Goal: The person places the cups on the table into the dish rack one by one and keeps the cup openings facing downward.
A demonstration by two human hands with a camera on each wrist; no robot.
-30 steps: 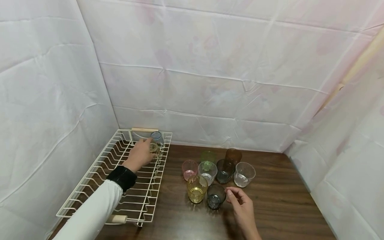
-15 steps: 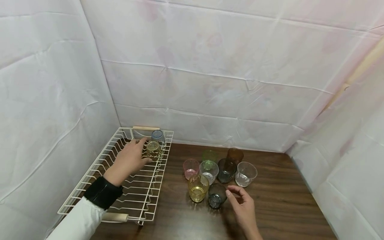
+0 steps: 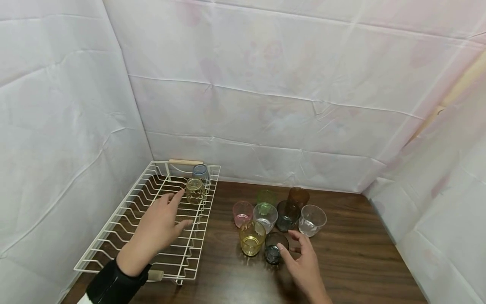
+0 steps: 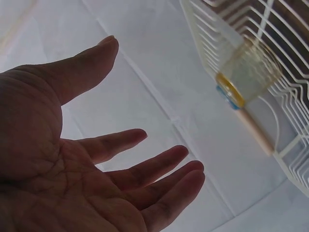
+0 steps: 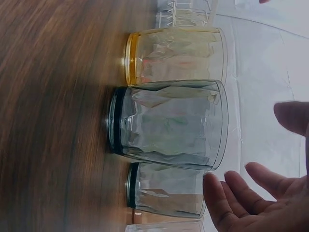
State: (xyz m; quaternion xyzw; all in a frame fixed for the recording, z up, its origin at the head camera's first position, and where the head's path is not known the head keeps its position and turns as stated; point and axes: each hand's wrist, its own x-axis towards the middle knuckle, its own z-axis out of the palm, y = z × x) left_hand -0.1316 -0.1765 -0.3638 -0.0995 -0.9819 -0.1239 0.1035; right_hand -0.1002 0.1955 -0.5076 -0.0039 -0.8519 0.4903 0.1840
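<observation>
My left hand hovers over the white wire dish rack, fingers spread with nothing in them. Just beyond its fingertips, a pale yellow glass rests upside down in the rack, with a blue glass behind it. On the wooden table my right hand is beside a smoky grey glass, thumb and fingers apart around its near right rim. In the right wrist view this grey glass stands upright, fingertips close to its rim. A yellow glass stands at its left.
Behind the grey glass stand a pink glass, clear glasses, a darker grey glass, a green glass and a brown glass, close together. White cloth walls enclose the table. The rack has wooden handles.
My left hand has let go of the pale yellow glass and drawn back toward me over the rack. The right hand has moved slightly left, its thumb now overlapping the grey glass.
</observation>
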